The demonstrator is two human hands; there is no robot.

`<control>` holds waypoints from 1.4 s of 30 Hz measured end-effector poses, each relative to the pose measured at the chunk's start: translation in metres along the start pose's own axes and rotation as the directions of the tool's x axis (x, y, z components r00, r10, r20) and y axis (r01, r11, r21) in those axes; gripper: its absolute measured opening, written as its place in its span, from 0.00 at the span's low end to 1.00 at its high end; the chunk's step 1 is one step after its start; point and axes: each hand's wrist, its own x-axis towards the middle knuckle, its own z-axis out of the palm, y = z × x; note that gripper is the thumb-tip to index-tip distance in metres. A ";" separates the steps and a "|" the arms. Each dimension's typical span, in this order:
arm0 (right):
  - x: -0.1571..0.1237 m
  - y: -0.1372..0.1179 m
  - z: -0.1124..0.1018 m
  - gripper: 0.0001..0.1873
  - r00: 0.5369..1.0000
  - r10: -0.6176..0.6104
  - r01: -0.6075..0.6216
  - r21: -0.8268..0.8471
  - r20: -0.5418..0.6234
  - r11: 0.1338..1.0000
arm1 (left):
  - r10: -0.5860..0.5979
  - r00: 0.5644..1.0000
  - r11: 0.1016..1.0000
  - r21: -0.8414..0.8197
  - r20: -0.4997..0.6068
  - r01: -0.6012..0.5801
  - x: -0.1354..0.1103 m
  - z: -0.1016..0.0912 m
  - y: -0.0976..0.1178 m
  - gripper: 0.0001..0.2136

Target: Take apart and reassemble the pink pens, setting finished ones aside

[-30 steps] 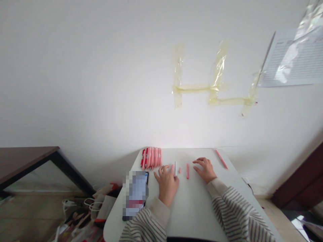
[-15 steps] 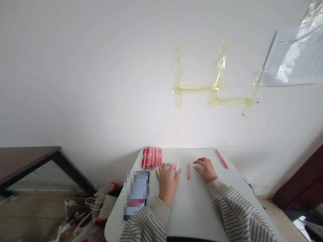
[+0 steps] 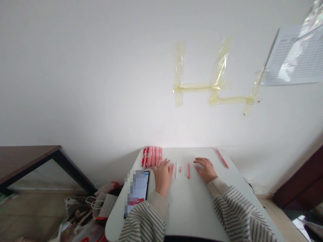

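Observation:
My left hand [image 3: 163, 174] lies flat on the white table [image 3: 191, 208], fingers stretched toward a row of several pink and red pens [image 3: 151, 156] at the far left edge. Its fingertips reach the right end of that row. Just right of it lie a thin white pen part [image 3: 176, 169], a tiny pink piece [image 3: 180, 169] and a short pink pen part [image 3: 188, 170]. My right hand [image 3: 205, 169] rests on the table beside these parts, fingers spread and slightly curled, holding nothing. A single pink pen [image 3: 222, 158] lies at the far right.
A phone [image 3: 137, 192] lies on the table's left side, near my left sleeve. A dark wooden table [image 3: 27, 161] stands to the left. Bags and clutter [image 3: 88, 211] sit on the floor below. Tape strips [image 3: 209, 89] and a paper sheet [image 3: 292, 60] hang on the wall.
My left hand has slid left and forward, away from the small pen parts and up to the row of pens. The right hand has stayed nearly still.

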 end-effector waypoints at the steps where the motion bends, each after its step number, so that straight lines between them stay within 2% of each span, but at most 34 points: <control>1: 0.000 0.000 0.000 0.15 1.000 0.002 -0.002 -0.010 0.002 1.000 | 0.003 1.000 1.000 0.010 0.004 -0.003 0.000 0.001 -0.001 0.16; 15: 0.000 0.001 -0.001 0.16 0.997 0.039 -0.036 -0.035 0.070 0.999 | -0.010 1.000 1.000 0.007 0.024 0.009 -0.009 0.000 0.002 0.14; 37: -0.001 -0.005 -0.003 0.15 0.999 0.037 -0.035 -0.051 0.038 0.998 | 0.007 1.000 0.998 0.057 0.016 -0.008 -0.007 0.004 0.001 0.12; 42: -0.001 -0.006 -0.002 0.16 1.000 0.024 -0.024 -0.043 -0.010 0.999 | 0.007 1.000 0.999 0.051 0.012 -0.007 -0.007 0.001 0.002 0.12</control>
